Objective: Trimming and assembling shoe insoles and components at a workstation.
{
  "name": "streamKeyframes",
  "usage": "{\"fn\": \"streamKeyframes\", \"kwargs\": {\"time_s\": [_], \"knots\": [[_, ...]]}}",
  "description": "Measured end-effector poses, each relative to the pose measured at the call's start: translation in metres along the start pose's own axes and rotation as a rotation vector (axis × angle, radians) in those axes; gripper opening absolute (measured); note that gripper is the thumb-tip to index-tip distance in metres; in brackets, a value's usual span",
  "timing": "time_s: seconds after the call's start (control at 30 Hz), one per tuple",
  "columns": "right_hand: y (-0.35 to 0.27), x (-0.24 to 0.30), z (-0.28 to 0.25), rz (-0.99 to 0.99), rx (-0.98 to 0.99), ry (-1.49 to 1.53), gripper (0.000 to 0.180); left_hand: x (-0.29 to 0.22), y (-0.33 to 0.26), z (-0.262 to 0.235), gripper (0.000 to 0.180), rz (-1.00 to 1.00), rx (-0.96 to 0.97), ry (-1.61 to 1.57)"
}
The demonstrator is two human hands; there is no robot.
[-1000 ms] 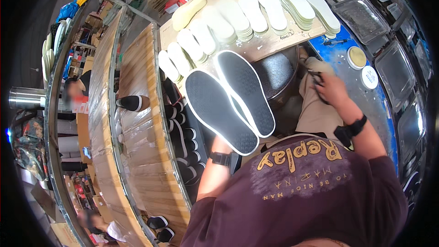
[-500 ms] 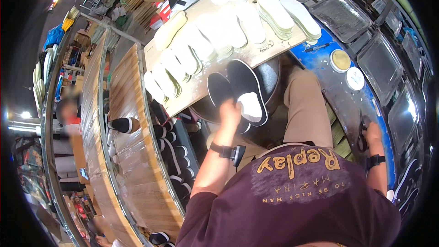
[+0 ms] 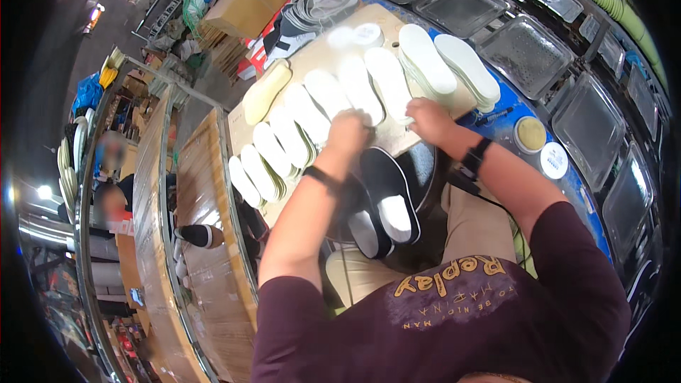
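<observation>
My left hand (image 3: 348,136) is closed and slightly blurred at the near end of a stack of white insoles (image 3: 358,86). What its fingers hold, if anything, is hidden. My right hand (image 3: 431,120) pinches the near end of an insole (image 3: 387,74) on the neighbouring stack, with its fingers bent. Below my hands, a black slip-on shoe (image 3: 389,179) with a white rim and a pale patch inside leans beside its mate (image 3: 364,230). Both lie on a dark round support (image 3: 423,170) by my knees. My left forearm covers part of the shoes.
Several insole stacks (image 3: 429,60) stand in rows on a wooden board (image 3: 461,103). Right of it, a pen (image 3: 494,116) and two round tubs (image 3: 529,135) sit on a blue bench (image 3: 507,89). Clear plastic trays (image 3: 589,117) line the far right. A wrapped rack (image 3: 213,241) stands left.
My left hand has let go of the shoe and moved up to the insoles. My right hand has left the scissors at the bench's right side and come over to the board.
</observation>
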State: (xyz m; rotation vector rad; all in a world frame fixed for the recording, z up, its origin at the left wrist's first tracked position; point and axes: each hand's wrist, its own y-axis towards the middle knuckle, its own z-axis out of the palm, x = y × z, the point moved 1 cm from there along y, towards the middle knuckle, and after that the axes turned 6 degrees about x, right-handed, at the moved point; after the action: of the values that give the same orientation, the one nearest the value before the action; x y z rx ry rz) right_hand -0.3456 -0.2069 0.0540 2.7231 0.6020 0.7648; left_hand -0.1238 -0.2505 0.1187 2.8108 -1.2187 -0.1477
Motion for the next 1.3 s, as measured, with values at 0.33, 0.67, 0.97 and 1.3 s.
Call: {"fn": "streamKeyframes", "kwargs": {"time_s": [0.33,0.67,0.97,1.3], "knots": [[0.046,-0.013,0.038,0.053,0.136,-0.391,0.012,0.017,0.051,0.023,0.014,-0.104,0.244,0.178],[-0.018,0.046,-0.083,-0.003,-0.406,0.152,0.019,-0.036,-0.160,-0.115,0.021,-0.318,-0.729,-0.258],[-0.142,0.125,-0.147,0.439,-0.057,0.686,0.019,-0.106,-0.337,-0.121,0.007,-0.881,-0.851,-0.863],[-0.145,0.235,-0.115,-0.496,0.280,0.278,0.025,-0.192,-0.271,-0.080,0.010,-0.219,-0.115,-0.665]]}}
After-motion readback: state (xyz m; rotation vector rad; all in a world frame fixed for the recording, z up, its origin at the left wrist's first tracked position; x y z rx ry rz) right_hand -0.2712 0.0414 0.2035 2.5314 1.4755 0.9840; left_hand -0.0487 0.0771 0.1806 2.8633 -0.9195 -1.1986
